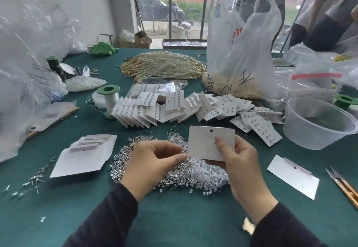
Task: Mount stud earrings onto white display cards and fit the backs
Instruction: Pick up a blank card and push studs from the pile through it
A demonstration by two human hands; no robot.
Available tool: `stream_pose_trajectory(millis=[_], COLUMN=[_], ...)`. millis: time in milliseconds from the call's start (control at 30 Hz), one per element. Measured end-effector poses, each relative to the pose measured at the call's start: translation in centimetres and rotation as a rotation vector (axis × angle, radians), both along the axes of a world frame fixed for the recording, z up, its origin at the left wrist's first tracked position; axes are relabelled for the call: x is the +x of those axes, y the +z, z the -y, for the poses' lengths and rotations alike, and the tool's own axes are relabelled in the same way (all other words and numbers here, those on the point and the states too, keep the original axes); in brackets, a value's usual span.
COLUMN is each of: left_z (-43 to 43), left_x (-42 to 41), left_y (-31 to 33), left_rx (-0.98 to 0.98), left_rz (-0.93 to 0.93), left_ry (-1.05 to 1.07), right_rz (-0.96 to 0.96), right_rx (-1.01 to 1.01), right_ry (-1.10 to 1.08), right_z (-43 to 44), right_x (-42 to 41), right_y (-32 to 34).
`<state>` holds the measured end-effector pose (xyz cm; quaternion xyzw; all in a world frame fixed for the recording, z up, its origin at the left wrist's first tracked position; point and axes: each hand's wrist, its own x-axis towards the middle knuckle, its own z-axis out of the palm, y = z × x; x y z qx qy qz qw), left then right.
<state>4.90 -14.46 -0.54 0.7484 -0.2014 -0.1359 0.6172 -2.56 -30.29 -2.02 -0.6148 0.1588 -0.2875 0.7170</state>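
My right hand (240, 161) grips a blank white display card (207, 143) by its lower right corner, thumb on its face, above a heap of silver stud earrings (145, 144) and clear backs (203, 173) on the green table. My left hand (153, 161) hovers just left of the card with thumb and forefinger pinched together; whether a stud sits between them is too small to see. Behind the heap lies a long row of filled cards (174, 107). Blank cards sit at the left (87, 150) and at the right (292, 175).
A clear plastic tub (302, 136) stands at the right, scissors (342, 184) near the right edge. Pearl strands (164, 64), a white plastic bag (240, 53) and a green-capped thread spool (109, 97) fill the back. Loose studs (34, 179) scatter at the left. People stand behind the table.
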Motion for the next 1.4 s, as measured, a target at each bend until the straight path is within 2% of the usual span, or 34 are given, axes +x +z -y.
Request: stream_pose_trajectory(millis=[100, 167, 333, 567, 833, 900, 967, 1033, 1100, 1233, 1333, 1400], left_z=[-0.1, -0.1, -0.1, 0.0, 0.1, 0.2, 0.2, 0.3, 0.4, 0.3, 0.4, 0.3], left_x=[-0.2, -0.3, -0.3, -0.2, -0.1, -0.4, -0.7, -0.9, -1.3, -1.5, -1.1, -0.9], left_y=[0.3, 0.5, 0.4, 0.2, -0.1, 0.1, 0.1, 0.1, 0.1, -0.4, -0.6, -0.3], left_rx=[-0.173, -0.198, -0.131, -0.105, -0.068, -0.036, 0.055, 0.110, 0.171, 0.391, 0.327, 0.236], left_rz=[-0.163, -0.156, -0.068, -0.035, -0.024, 0.082, 0.360, 0.668, 0.835, 0.951, 1.005, 0.919], left_ry=[-0.086, -0.085, -0.070, -0.045, -0.007, 0.038, 0.131, 0.149, 0.088, -0.002, 0.048, 0.117], right_rz=[-0.008, -0.009, 0.006, 0.050, 0.079, 0.084, 0.078, 0.062, 0.057, 0.048, 0.024, 0.035], right_rx=[-0.054, -0.093, -0.235, -0.444, -0.517, -0.490, -0.403, -0.195, 0.039, 0.260, 0.275, 0.149], right_ry=[-0.005, -0.014, -0.001, 0.019, 0.000, 0.016, 0.039, 0.082, 0.142, 0.224, 0.365, 0.407], right_z=[-0.1, -0.2, -0.7, -1.5, -1.6, -1.6, -1.7, -1.7, -1.5, -1.2, -0.4, 0.8], right_x=[-0.1, -0.1, -0.5, -1.1, -1.6, -1.6, -1.5, -1.4, -1.2, -1.0, -0.9, -1.1], right_y=[-0.1, -0.1, 0.2, 0.7, 1.1, 1.1, 1.0, 1.1, 0.9, 0.6, 0.8, 1.5])
